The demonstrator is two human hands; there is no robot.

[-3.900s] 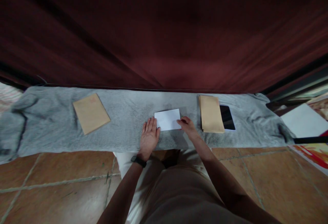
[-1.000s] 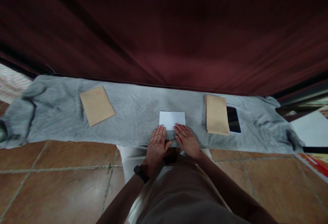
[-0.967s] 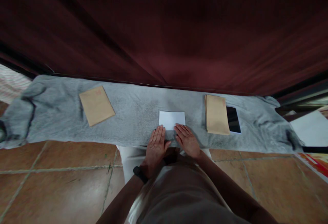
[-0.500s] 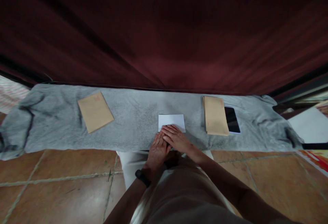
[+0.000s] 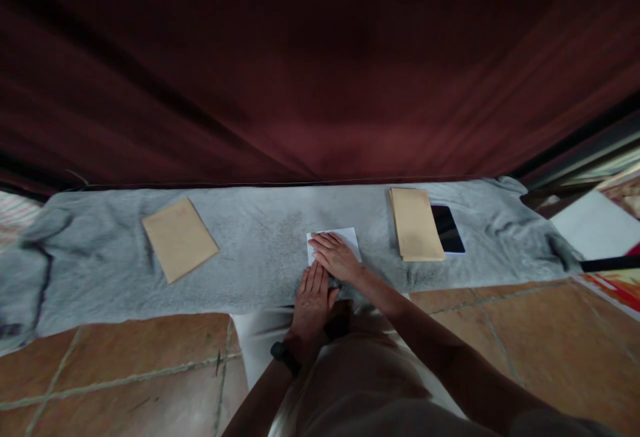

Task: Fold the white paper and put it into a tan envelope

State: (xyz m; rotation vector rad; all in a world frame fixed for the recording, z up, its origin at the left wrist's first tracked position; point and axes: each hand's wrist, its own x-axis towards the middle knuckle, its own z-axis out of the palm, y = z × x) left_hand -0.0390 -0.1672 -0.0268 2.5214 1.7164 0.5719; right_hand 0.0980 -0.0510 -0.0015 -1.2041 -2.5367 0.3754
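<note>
Flat and outstretched, the right hand [image 5: 336, 257] lies across the white paper [image 5: 351, 240] just below frame centre; the left hand [image 5: 311, 300], fingers extended, reaches the paper's lower edge.

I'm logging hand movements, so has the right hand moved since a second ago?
Yes: judged against the stacked envelopes, the right hand has moved left, away from them, and now lies across the paper.

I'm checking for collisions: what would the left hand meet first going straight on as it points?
Likely the right hand, lying over the white paper just ahead; whether it touches the left hand is unclear.
</note>
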